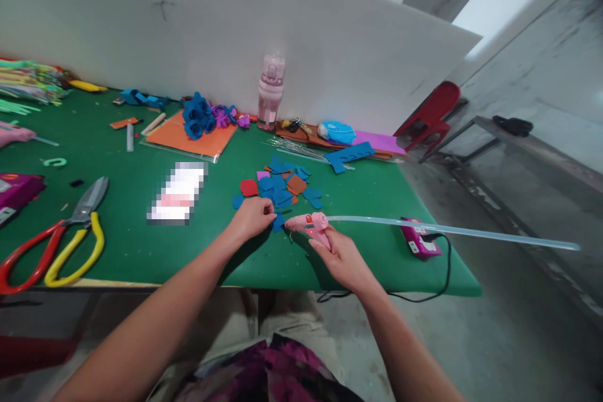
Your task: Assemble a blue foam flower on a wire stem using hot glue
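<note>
A green-covered worktable stands against a white board, strewn with craft supplies. The right hand is clenched round the grip of a pink glue gun, whose long clear glue stick trails away to that hand's right. The nozzle points at a small blue felt piece, pinched between the fingertips of the left hand, just beside the gun's tip. Just beyond both hands lies a pile of cut felt shapes. The step in hand looks like gluing; the next move likely calls for a steady, small squeeze with fingertips kept clear of the hot nozzle.
</note>
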Action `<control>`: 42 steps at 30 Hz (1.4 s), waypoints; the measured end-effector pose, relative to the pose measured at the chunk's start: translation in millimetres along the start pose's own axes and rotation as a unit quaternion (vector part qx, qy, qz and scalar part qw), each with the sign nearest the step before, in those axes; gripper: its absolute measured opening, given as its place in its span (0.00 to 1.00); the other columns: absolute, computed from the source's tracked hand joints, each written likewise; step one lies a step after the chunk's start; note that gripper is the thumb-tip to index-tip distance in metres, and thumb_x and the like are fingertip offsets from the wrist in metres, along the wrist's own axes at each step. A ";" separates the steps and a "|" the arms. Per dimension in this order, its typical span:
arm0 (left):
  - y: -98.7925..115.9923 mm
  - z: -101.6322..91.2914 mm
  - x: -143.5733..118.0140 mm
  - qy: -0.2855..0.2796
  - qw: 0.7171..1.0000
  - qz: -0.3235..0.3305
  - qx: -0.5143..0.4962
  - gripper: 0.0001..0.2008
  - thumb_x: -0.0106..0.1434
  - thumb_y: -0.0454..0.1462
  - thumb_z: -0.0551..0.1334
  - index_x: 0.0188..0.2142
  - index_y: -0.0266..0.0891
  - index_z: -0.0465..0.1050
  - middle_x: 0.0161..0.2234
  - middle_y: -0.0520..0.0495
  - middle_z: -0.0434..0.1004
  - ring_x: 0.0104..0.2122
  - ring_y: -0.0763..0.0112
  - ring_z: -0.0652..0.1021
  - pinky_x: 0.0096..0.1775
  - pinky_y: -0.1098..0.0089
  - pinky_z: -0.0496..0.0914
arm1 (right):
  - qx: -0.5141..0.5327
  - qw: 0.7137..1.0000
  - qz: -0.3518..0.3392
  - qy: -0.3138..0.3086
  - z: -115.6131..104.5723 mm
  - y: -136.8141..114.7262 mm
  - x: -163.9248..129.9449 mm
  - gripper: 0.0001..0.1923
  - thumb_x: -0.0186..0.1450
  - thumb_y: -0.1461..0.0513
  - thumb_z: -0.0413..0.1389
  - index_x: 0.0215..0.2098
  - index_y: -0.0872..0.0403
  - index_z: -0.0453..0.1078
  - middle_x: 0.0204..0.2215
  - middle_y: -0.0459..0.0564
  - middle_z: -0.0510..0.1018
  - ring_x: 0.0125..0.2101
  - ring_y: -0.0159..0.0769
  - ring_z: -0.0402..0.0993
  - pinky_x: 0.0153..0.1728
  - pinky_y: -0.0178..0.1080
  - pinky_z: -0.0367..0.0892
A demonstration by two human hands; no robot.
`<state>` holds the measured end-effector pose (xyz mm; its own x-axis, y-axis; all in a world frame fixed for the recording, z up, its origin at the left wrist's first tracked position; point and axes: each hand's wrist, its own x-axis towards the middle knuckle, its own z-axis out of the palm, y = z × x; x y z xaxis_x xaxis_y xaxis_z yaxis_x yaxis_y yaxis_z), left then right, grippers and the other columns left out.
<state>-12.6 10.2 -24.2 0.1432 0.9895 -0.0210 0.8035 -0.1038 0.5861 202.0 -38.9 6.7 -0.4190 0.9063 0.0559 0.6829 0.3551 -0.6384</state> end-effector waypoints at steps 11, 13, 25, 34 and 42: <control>-0.1 0.4 0.5 0.003 1.000 0.002 0.004 0.06 0.52 0.36 0.58 0.22 0.36 0.69 0.20 0.50 0.70 0.22 0.75 0.68 0.24 0.74 0.55 | -0.007 1.000 0.010 0.010 -2.3 2.4 -0.1 0.18 0.63 0.58 0.46 0.50 0.54 0.62 0.47 0.55 0.71 0.46 0.43 0.68 0.44 0.43 0.63; -0.5 1.0 0.8 0.004 1.000 0.004 0.002 0.06 0.52 0.36 0.58 0.22 0.36 0.69 0.20 0.51 0.70 0.22 0.75 0.68 0.24 0.74 0.55 | -0.007 1.000 0.007 0.013 -2.9 0.6 0.0 0.18 0.63 0.58 0.46 0.50 0.54 0.62 0.47 0.54 0.71 0.47 0.42 0.67 0.45 0.42 0.62; -1.2 1.3 0.8 0.007 1.000 0.008 -0.004 0.06 0.52 0.36 0.59 0.21 0.36 0.68 0.19 0.51 0.68 0.22 0.75 0.67 0.24 0.74 0.55 | -0.014 1.000 0.017 0.006 -5.5 -0.3 0.9 0.19 0.63 0.58 0.46 0.51 0.54 0.61 0.49 0.54 0.69 0.49 0.42 0.65 0.46 0.42 0.61; -0.3 0.4 0.1 0.003 1.000 0.002 -0.004 0.06 0.52 0.36 0.58 0.21 0.36 0.68 0.20 0.51 0.69 0.22 0.75 0.67 0.24 0.74 0.55 | -0.032 0.999 0.017 0.013 -7.1 -2.1 1.0 0.17 0.63 0.59 0.46 0.49 0.52 0.64 0.45 0.52 0.73 0.44 0.41 0.69 0.43 0.40 0.64; 0.6 0.3 0.2 0.003 1.000 0.000 0.000 0.06 0.52 0.36 0.58 0.21 0.36 0.69 0.20 0.51 0.70 0.22 0.75 0.68 0.25 0.74 0.56 | -0.043 0.999 0.004 0.014 -7.2 -1.6 0.6 0.16 0.63 0.60 0.45 0.47 0.53 0.65 0.47 0.52 0.71 0.47 0.41 0.67 0.46 0.40 0.62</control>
<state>-11.9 10.3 -24.1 0.1388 0.9902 -0.0162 0.8038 -0.1030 0.5859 205.1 -37.3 13.3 -0.3981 0.9144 0.0732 0.7356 0.3659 -0.5700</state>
